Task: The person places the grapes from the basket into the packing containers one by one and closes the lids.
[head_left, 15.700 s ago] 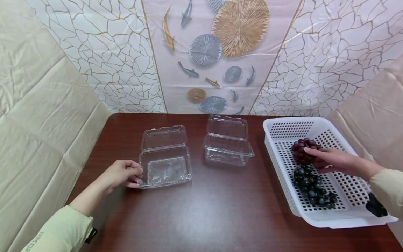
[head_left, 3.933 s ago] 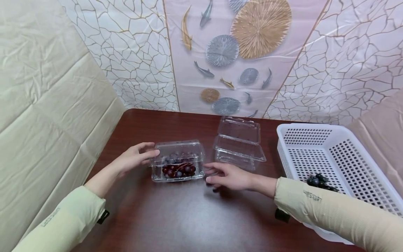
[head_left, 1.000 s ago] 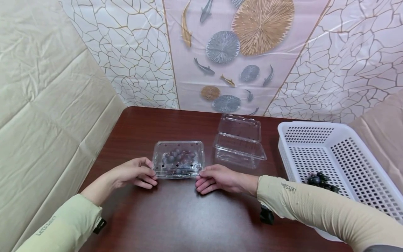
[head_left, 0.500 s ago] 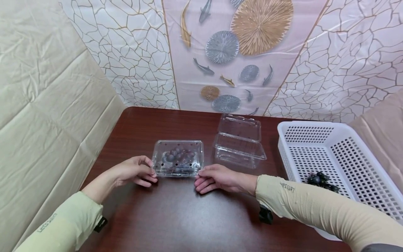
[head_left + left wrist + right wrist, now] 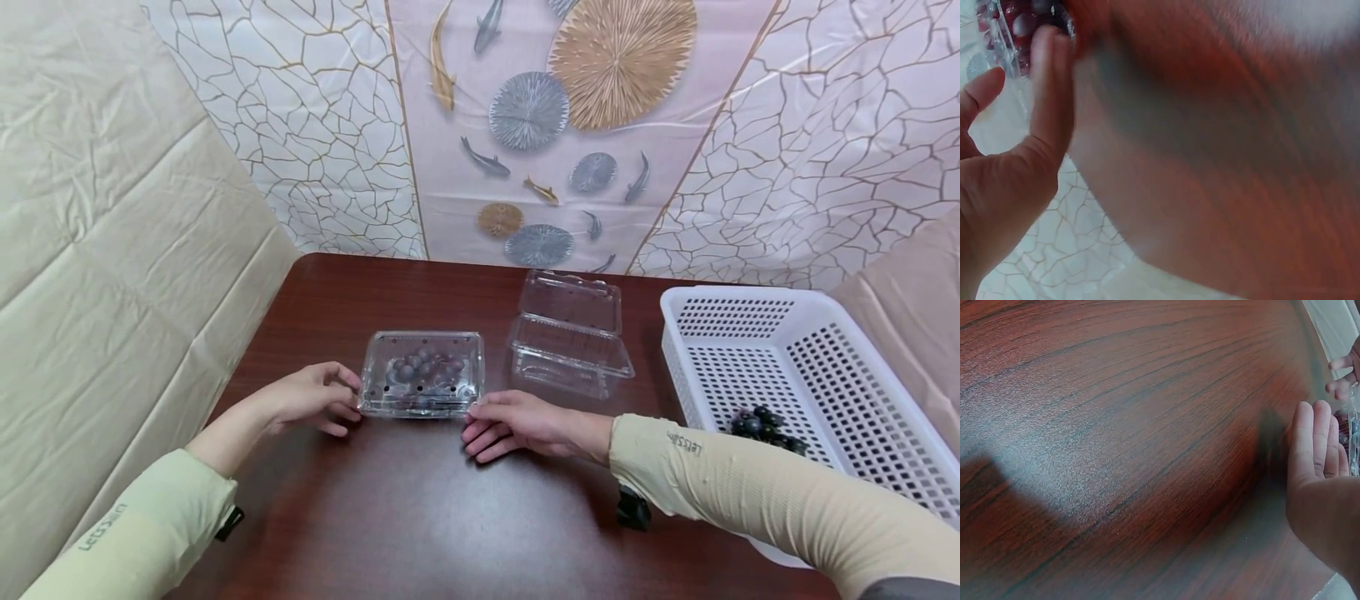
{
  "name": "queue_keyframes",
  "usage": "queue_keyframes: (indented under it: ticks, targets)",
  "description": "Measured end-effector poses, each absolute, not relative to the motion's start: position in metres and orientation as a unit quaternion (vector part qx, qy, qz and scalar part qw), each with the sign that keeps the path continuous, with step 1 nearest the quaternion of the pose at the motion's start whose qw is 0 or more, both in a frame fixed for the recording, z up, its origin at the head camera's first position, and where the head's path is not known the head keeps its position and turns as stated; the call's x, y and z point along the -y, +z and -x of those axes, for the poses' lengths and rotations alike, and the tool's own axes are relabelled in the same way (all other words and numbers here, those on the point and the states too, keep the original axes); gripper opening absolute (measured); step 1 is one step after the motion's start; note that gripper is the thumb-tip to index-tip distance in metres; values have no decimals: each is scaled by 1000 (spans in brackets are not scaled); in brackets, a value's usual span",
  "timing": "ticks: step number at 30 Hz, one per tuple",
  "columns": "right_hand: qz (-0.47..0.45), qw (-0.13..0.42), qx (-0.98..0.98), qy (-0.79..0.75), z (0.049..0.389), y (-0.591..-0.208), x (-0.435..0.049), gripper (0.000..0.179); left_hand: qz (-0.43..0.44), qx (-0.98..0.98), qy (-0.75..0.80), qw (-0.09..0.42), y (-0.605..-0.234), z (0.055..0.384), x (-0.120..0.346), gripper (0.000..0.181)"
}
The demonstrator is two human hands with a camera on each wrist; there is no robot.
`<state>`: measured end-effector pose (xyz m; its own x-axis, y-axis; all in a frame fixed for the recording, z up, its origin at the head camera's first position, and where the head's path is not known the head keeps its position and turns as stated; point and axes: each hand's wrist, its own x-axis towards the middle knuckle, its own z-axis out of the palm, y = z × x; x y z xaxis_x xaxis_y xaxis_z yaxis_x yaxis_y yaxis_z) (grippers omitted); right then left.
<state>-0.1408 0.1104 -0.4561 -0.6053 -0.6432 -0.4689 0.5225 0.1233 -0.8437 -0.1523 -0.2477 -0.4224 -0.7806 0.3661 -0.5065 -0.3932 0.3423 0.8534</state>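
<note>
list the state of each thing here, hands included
left container: lid down, latch unclear
right container: lid up
red grapes: inside left container
dark grapes: lying in basket
white basket: upright, uncovered
left hand: fingers loosely bent, beside left container
right hand: fingers mostly straight, at left container

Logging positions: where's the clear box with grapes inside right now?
Head view: the grape box sits on the table left of centre, between the left hand and the right hand, with the open box to its right.
</note>
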Motion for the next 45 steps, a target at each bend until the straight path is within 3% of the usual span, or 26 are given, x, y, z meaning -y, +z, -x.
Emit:
queue_keyframes:
  ticks: [10,16,30,45]
  targets:
    - [43,443,-619,-647,129,-443,-130,43,-27,-829,507,235,-389,172,236,44]
    - [63,443,-627,-637,119,-429,-145,41,-55,-839,495,220,-366,185,213,44]
    - [129,398,-664,-620,122,-376,-186,37,-89,-843,472,244,-358,206,117,40]
    - [169,323,-691,-624,123,-336,-249,31,-32,-789,536,298,-374,221,50,43]
